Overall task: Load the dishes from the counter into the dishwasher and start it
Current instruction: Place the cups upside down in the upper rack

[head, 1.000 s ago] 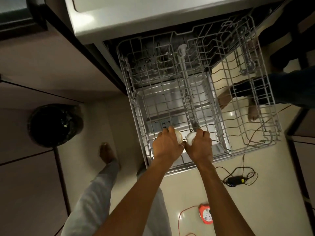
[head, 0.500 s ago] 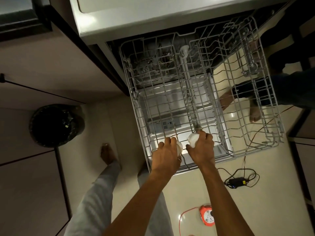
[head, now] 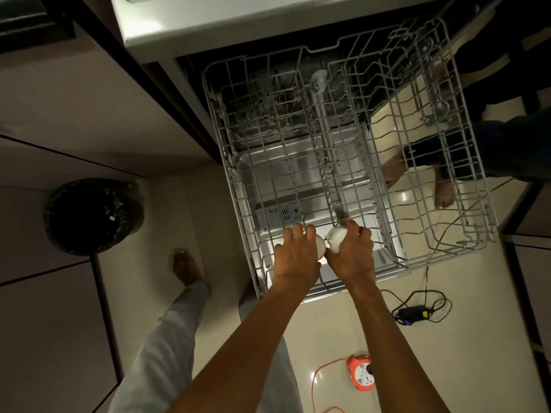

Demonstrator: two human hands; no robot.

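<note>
Head view, looking straight down. Dishwasher (head: 208, 28) stands open under the table edge. Its wire rack (head: 465, 210) is drawn fully out over the lowered door (head: 298, 174), presumably so items can be set in from above without reaching into the tub. Rack otherwise looks bare, so I judge the loading to be at an early stage. Round dark bin (head: 92, 216) sits on the floor to the left, well apart from the rack. Another person's bare feet (head: 444, 195) show through the rack wires at right. Left hand (head: 296, 257) and right hand (head: 353, 254) are side by side over the rack's near edge, backs up. Each grip is clamped from above on one small white cup: left white cup (head: 319, 248) and right white cup (head: 337, 238), the two just beside each other, possibly touching. The cups are low among the front-row wires. Whether they rest on the rack or hang just above it, cannot tell. The overhand hold probably suits lowering them between the tines. Orange extension reel (head: 360, 374) and black adapter (head: 414, 312) with coiled cable lie on the floor near the door; a trip hazard, in my judgement. Writing: none legible. The adapter carries a small yellow label, too small to read, and no brand mark is visible on the dishwasher.
</note>
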